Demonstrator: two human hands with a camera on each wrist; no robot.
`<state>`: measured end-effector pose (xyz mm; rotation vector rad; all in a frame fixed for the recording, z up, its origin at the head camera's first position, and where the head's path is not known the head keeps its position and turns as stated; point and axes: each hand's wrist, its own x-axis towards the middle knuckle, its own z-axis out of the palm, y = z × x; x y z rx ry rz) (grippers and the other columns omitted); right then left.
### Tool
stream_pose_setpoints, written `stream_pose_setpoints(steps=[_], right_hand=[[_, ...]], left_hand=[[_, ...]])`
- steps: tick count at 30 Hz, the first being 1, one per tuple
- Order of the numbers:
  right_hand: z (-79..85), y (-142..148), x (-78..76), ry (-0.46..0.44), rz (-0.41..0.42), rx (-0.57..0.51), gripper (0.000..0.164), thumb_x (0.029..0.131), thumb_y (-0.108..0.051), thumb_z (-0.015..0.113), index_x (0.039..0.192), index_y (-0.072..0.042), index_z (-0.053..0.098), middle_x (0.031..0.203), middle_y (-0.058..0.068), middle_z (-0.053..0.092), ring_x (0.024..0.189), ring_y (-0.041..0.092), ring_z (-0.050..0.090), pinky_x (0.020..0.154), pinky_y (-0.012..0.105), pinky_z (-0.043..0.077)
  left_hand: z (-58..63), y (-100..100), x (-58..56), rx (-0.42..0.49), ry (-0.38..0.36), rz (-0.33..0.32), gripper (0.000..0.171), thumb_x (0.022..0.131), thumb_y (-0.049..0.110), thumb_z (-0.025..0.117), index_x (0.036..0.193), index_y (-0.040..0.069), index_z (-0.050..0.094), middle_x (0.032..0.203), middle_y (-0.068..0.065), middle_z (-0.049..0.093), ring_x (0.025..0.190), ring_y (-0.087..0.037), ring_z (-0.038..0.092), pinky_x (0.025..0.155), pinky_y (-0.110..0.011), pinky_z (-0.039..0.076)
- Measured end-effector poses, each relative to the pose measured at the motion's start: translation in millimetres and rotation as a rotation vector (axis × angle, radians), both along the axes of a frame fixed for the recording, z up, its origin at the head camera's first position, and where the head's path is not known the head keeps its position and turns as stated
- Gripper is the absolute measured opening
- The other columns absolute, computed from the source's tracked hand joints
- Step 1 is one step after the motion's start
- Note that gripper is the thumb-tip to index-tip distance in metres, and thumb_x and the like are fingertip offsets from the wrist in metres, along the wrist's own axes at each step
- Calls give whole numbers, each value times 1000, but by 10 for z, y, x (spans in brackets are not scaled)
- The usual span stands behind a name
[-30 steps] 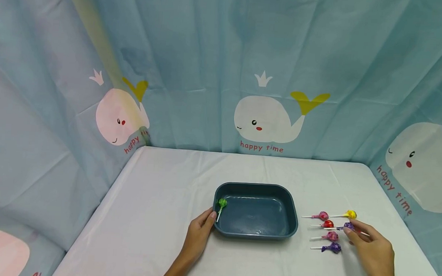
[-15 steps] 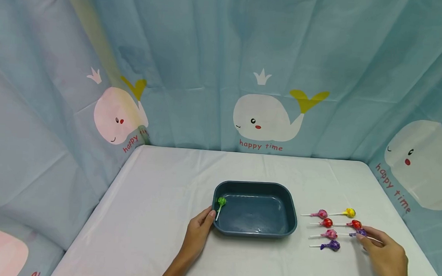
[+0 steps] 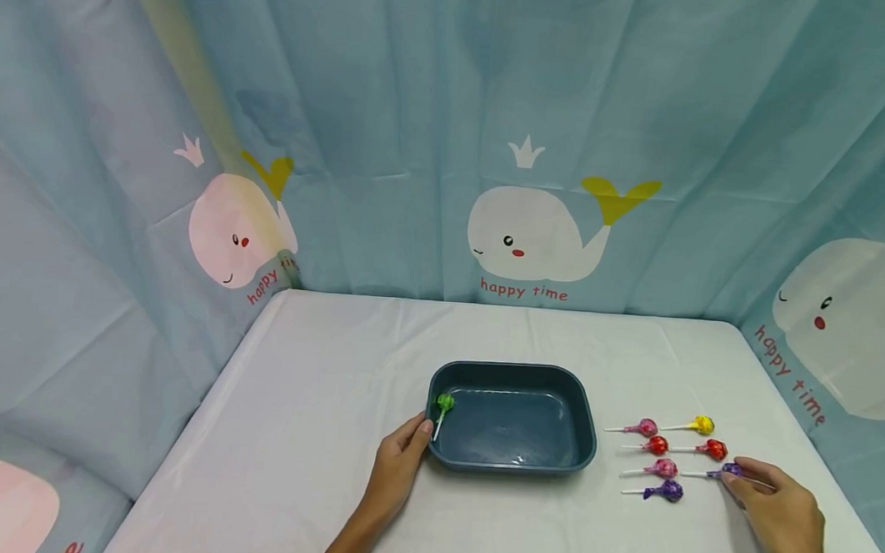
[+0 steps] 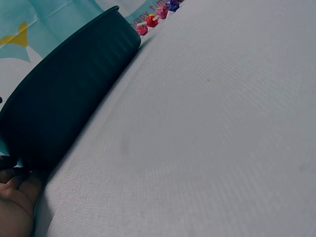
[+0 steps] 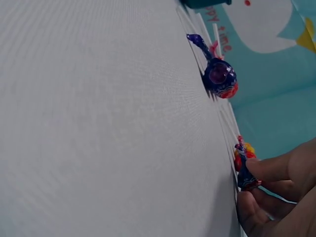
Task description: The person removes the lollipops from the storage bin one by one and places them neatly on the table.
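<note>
My right hand [image 3: 784,503] pinches a purple-wrapped lollipop [image 3: 731,469] low over the table; its white stick points left. In the right wrist view, thumb and fingers close on the purple wrapper [image 5: 245,175]. A thin white line crosses by those fingers; what it belongs to I cannot tell. Two pink lollipops [image 3: 646,427], two red ones, a yellow one [image 3: 703,425] and another purple one [image 3: 672,491] lie close by. My left hand [image 3: 397,466] grips the left end of a dark blue tray [image 3: 511,468]. Inside the tray, a green lollipop [image 3: 445,403] leans at the left.
A white cloth covers the table [image 3: 316,387]. Behind and at both sides hangs a blue curtain [image 3: 382,140] printed with whales. The lollipops lie in two rough columns to the right of the tray.
My right hand has moved right and slightly nearer with the purple lollipop, lowering it beside the others. The right-hand red lollipop now shows fully. My left hand stays at the tray.
</note>
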<state>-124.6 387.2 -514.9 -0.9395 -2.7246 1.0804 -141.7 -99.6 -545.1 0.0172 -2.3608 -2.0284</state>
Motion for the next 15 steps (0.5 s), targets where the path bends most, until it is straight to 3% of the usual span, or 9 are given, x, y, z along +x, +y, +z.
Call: stream_pose_setpoints(steps=[3,8,15], right_hand=[[-25,17,-11,-7,12,0,50,103,-19,71,142,9,57,138,37,60,120,56,59,91,64,49],[-46,29,-19,-8,20,10,50,103,-19,71,142,9,57,136,37,61,120,56,59,95,68,44],[-12,2,-6,-8,2,-2,52,102,-17,71,145,8,55,142,37,57,120,55,59,86,59,51]], left_hand=[[-2,-4,-1,4,-3,1,57,112,39,54,152,-2,54,154,-14,58,149,-28,49,120,-41,42],[-8,-13,5,0,-1,3,59,112,41,54,152,-2,55,154,-14,58,149,-28,49,120,-41,42],[-12,-9,-4,-3,-3,-1,59,112,42,55,152,0,55,154,-12,59,149,-27,49,121,-43,41]])
